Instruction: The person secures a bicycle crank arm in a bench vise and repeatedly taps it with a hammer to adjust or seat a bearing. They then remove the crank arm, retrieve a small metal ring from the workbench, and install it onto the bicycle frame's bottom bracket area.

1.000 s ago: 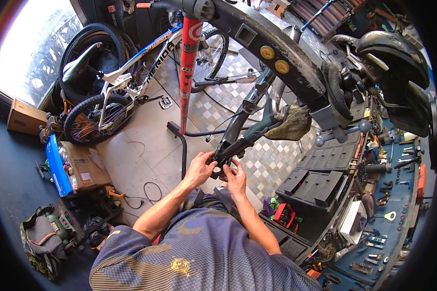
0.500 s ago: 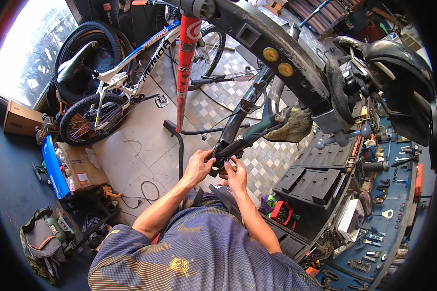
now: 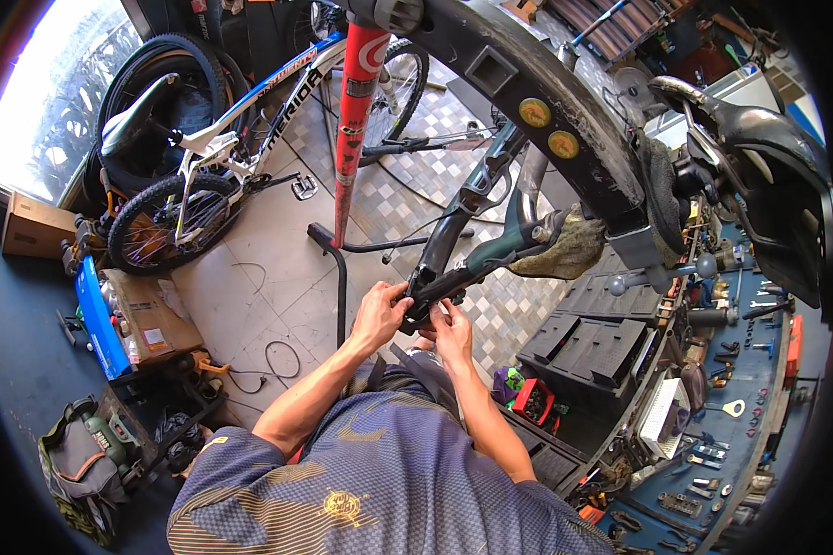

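Note:
A dark green and black bicycle frame [image 3: 477, 254] hangs at a slant from the repair stand, its lower end close to my body. My left hand [image 3: 379, 316] is closed at the left side of that lower end, thumb and fingertips pressed to the frame. Opposite it, my right hand [image 3: 451, 333] pinches at the frame's underside. Whatever small part sits between the right fingertips is dark and too hidden to name. A mottled rag [image 3: 565, 245] is wrapped around the frame near the clamp.
The stand's red post [image 3: 354, 129] rises ahead, its black foot [image 3: 341, 277] left of the frame. A white bicycle [image 3: 217, 148] leans at the far left. A blue bench [image 3: 713, 453] with many tools runs along the right, beside black toolbox lids [image 3: 588, 347]. Cardboard boxes [image 3: 162, 314] stand left.
The stand's arm and the rag appear slightly farther right as the view shifts. Both hands stay at the frame's lower end with almost the same grip.

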Action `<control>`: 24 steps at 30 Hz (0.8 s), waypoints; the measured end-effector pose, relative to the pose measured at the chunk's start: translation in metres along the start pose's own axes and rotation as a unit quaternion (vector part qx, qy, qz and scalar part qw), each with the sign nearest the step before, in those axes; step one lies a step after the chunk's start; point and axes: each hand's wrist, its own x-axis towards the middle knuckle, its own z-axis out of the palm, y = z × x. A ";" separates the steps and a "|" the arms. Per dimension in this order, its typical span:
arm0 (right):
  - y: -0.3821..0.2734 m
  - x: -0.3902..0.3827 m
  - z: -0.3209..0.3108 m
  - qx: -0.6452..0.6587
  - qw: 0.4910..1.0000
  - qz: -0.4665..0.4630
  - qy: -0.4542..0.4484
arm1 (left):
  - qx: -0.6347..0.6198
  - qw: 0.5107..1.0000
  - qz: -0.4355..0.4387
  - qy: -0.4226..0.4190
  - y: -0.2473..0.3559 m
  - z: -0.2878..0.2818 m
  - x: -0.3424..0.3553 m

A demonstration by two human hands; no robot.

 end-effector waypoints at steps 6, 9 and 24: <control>0.000 0.007 -0.006 -0.001 1.000 0.029 0.008 | -0.004 1.000 -0.012 -0.012 0.002 0.000 0.003; 0.001 0.008 -0.006 -0.009 1.000 0.025 0.012 | -0.003 1.000 -0.011 -0.016 0.000 -0.001 0.004; 0.001 0.010 0.001 -0.070 0.996 0.022 0.051 | -0.010 0.999 0.030 -0.008 -0.009 0.004 0.007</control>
